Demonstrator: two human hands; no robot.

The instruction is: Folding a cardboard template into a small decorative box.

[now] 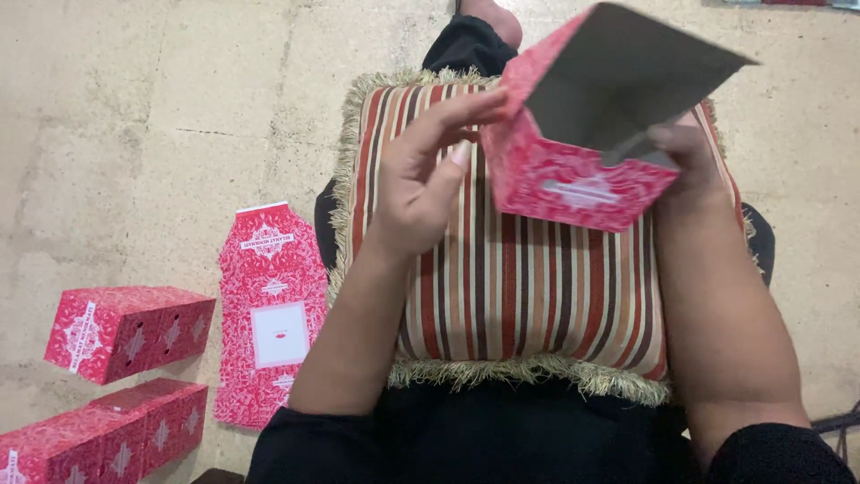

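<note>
1. Far left, at eight o'clock: two finished red boxes [130, 332] and [107, 435] lie on the speckled stone floor [134, 108], crisp-edged card with a white pattern.
2. Just to their right, a flat box blank [269, 314] lies unfolded, thin printed card with a pale window panel.
3. Centre: a striped cushion [528, 296], woven and fringed, sits on the lap as a soft work surface.
4. The left hand [421, 179] is half-spread, fingertips touching the left wall of the half-formed box [573, 175], thumb free.
5. At one o'clock the box hangs above the cushion, grey inside, flap raised.
6. The right hand [685, 152] pinches its right wall. I'd judge it best to press along the creases so the walls square up.
</note>
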